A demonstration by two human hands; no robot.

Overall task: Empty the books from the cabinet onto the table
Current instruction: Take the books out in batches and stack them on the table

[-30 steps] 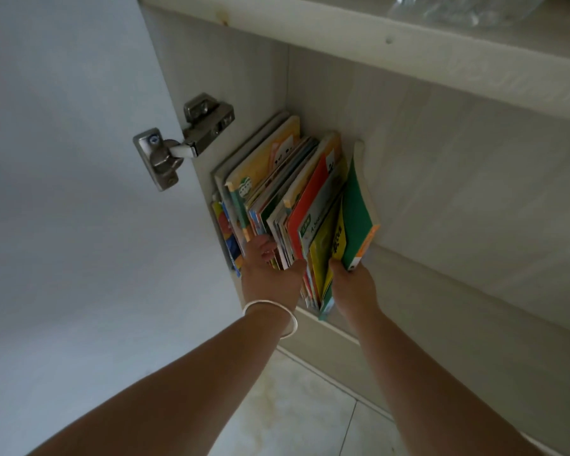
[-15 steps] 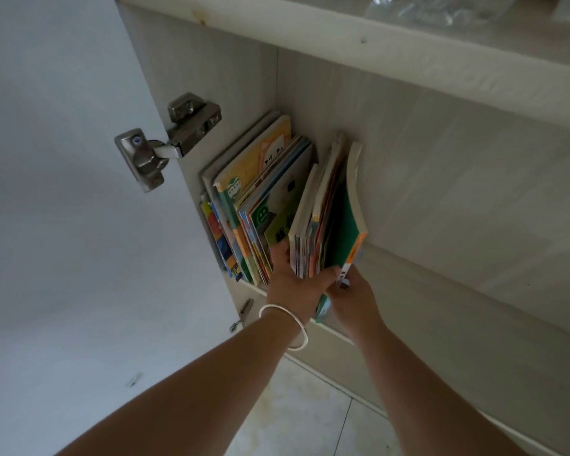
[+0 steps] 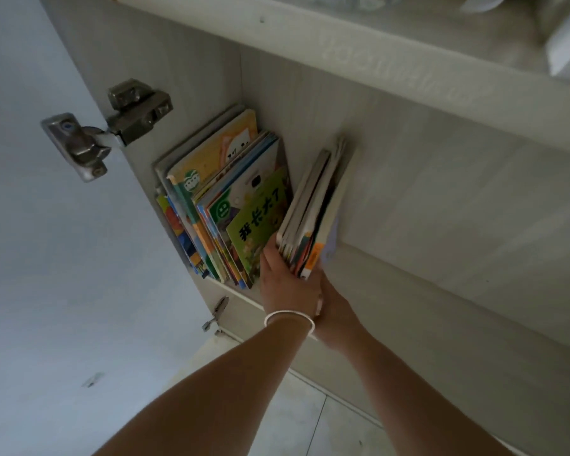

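Colourful bunch of books (image 3: 313, 212) stands tall between my hands, split from leaning row (image 3: 231, 205) at left. Left hand (image 3: 287, 284) grips bunch; right hand (image 3: 334, 311) grips near end, fingers hidden.

A metal door hinge (image 3: 109, 126) sits at the left on the open white door (image 3: 46, 258), a silver bangle (image 3: 288, 319) circles one wrist, and pale floor tiles (image 3: 297, 419) show below, nearest the viewer.

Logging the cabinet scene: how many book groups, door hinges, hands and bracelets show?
Book groups: 2, the held bundle and the leaning stack
Door hinges: 2, upper, lower
Hands: 2, left, right
Bracelets: 1
Total: 7
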